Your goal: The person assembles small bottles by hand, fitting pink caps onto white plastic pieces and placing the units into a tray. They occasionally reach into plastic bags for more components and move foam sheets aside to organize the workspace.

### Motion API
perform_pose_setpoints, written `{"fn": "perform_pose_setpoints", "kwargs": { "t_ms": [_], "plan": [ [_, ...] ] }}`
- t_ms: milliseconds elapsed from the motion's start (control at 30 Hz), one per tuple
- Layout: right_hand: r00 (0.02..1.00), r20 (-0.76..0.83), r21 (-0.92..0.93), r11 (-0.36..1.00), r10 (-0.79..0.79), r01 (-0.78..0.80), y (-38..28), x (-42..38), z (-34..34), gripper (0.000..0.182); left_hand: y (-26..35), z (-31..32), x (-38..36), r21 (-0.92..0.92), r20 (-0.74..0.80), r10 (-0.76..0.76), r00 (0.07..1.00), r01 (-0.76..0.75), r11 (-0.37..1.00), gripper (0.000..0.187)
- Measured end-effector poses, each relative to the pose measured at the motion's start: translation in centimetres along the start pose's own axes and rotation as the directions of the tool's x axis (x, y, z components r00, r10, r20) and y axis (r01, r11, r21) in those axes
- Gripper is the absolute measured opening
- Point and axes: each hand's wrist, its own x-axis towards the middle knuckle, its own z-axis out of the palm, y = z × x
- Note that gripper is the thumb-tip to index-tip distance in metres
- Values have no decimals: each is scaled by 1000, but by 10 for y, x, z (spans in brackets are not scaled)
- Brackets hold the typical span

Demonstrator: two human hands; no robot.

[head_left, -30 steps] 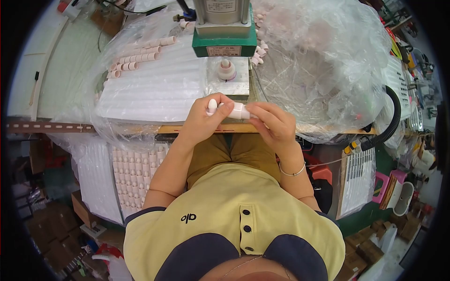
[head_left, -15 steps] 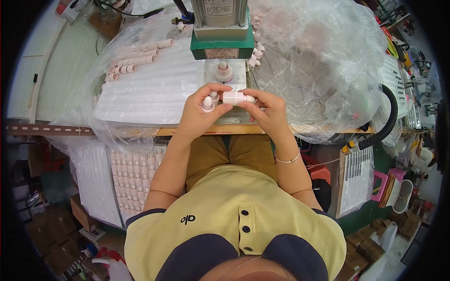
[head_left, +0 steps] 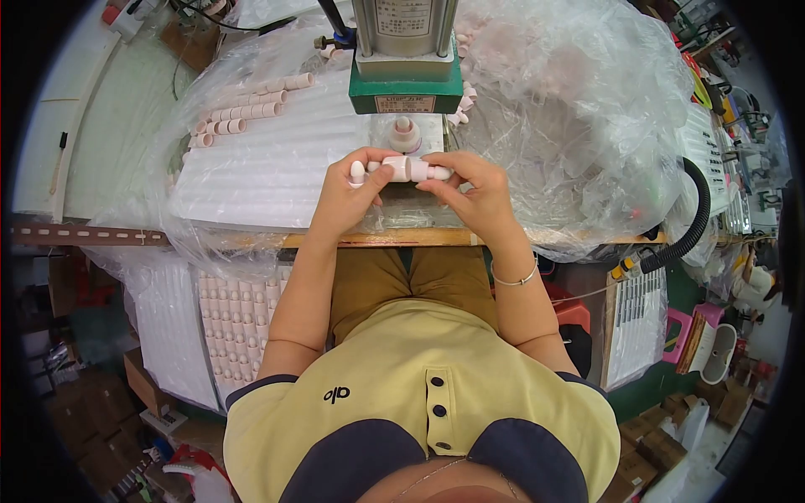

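Observation:
Between my two hands lies a glossy pale pink sleeve, in line with a pink-collared dropper cap that ends in a white bulb. My left hand pinches the sleeve between thumb and fingers. It also keeps another white-bulbed dropper cap in its grasp, and part of a further one shows beside it. The thumb and fingers of my right hand close around the bulb end. Just beyond my hands, a similar piece with a white tip stands upright under the press.
Rows of pink sleeves lie on white foam sheeting at the left. Crumpled clear plastic covers the right side. Below the table's wooden edge, a tray of white-tipped pieces sits at left. A black hose curves at right.
Both hands have shifted slightly, the left one leftward. More of the cap's pink collar now shows between the sleeve and the white bulb.

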Motion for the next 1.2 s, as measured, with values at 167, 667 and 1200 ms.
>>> {"fn": "perform_pose_setpoints", "kwargs": {
  "t_ms": [167, 667, 1200],
  "plan": [
    [997, -58, 55, 998, -40, 43, -6, 3, -1, 26, -4, 4, 3, -100, 34, -29, 999, 32, 994, 26],
    [998, -58, 81, 997, 22, -17, 3, 2, 0, 25, 1, 8, 6, -149, 60, -23, 998, 32, 988, 28],
    [948, -12, 262, 916, 317, -303, 2, -3, 5, 21, 8, 16, 4, -53, 90, -72, 993, 77, 996, 27]
  ]
}}
